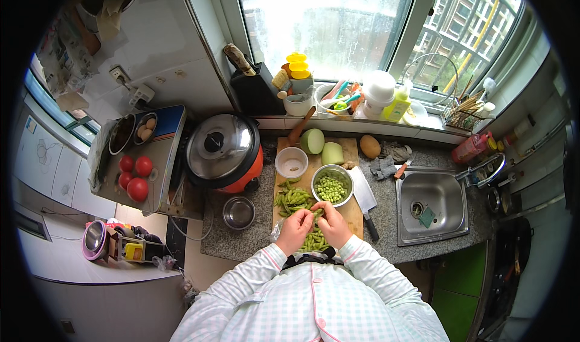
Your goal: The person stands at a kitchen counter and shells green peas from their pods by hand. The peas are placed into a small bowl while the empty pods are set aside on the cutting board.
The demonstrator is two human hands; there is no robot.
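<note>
My left hand (295, 229) and my right hand (333, 226) meet over the wooden cutting board (355, 151), both gripping one green soybean pod (318, 212) between the fingertips. Just beyond them, a steel bowl (332, 185) holds shelled green beans. A pile of green pods (292, 199) lies to the left of that bowl, and more pods (314, 241) lie under and in front of my hands. Behind the pile stands a small white bowl (291, 162) with a little something in its bottom. A cleaver (364, 192) rests at the board's right edge, its dark handle towards me.
Left are an orange electric pot (224, 154), an empty steel bowl (239, 213) and tomatoes (137, 189). Cut green radish pieces (332, 153) stand at the board's back, a potato (370, 146) beyond its right edge. A knife (403, 169) lies by the sink (432, 206).
</note>
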